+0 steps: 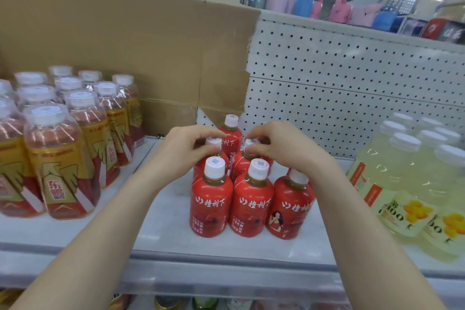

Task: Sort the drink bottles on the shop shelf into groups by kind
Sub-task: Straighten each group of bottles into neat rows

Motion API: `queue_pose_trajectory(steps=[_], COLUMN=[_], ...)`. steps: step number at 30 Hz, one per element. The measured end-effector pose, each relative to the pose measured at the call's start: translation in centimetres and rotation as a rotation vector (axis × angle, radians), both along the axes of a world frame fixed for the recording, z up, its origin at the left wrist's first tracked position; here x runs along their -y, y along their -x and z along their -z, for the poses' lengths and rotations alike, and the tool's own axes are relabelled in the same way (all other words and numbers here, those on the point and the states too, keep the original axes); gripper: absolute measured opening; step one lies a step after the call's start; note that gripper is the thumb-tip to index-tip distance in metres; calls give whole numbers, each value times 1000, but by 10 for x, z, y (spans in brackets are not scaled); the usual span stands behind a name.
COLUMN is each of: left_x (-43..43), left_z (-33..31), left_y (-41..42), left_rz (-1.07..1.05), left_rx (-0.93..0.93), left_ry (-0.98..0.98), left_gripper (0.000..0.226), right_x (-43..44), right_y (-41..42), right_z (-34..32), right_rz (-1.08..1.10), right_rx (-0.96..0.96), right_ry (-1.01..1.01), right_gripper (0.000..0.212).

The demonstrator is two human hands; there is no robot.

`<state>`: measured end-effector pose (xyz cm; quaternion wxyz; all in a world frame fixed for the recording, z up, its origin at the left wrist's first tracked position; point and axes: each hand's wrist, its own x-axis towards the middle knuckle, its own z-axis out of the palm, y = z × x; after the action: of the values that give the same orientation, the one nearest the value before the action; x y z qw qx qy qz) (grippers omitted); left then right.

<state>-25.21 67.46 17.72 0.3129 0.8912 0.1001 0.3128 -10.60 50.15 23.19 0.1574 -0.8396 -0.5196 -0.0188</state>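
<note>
The left grip [187, 151] has its fingers curled round the white cap of the first red bottle [214, 142]. The right grip [279, 145] pinches the white cap of the second red bottle [251, 144], which is just beside the first one. Both bottles stand up straight on the white shelf [163, 229], in the middle of a little group of red drinks.

Just behind the two grips, and between them, stands the back red bottle [231, 133]. Just in front of the grips, nearer the person, the front red bottles [253, 205] stand three in a row, side by side.

Well off to the left of the left grip is a bunch of gold-label bottles [57, 158]. Well off to the right of the right grip is a bunch of pale yellow bottles [402, 171] with white caps. Behind the grips are a brown cardboard sheet [125, 45] and a white wall with little holes [352, 83].
</note>
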Motion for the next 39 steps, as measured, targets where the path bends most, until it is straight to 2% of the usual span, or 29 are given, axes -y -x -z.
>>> queue_pose_trajectory(steps=[3, 5, 7, 9, 11, 16, 21, 26, 32, 36, 39], left_x=[2, 3, 6, 8, 10, 8, 7, 6, -3, -12, -23], left_z=[2, 2, 0, 1, 3, 9, 9, 7, -1, -16, -24], left_y=[2, 7, 11, 11, 10, 8, 7, 8, 7, -5, -25], left_rz=[-13, -11, 6, 21, 23, 24, 18, 32, 79, 24, 7], left_rx=[50, 105, 134, 125, 106, 62, 59, 55, 20, 13, -12], left_ry=[49, 79, 106, 104, 88, 57, 56, 59, 107, 197, 170], left_gripper=[28, 26, 24, 24, 24, 36, 37, 38, 26, 21, 23], right_x=[25, 50, 73, 83, 83, 72, 44, 38, 41, 44, 49], right_y=[-8, -23, -35, -39, -39, -29, -25, -30, -38, -50, -56], right_z=[-6, -9, -7, -1, 5, 3, 9, 5, 2, 1, -3], right_rz=[55, 186, 349, 421, 395, 304, 306, 281, 170, 74, 15], right_rx=[-153, -95, -27, -128, -229, -172, -101, -117, -141, -176, -244], right_ry=[-173, -278, -190, -75, -101, -94, -145, -91, -37, -1, 59], right_gripper=[33, 30, 25, 21, 22, 18, 28, 33, 19, 7, 16])
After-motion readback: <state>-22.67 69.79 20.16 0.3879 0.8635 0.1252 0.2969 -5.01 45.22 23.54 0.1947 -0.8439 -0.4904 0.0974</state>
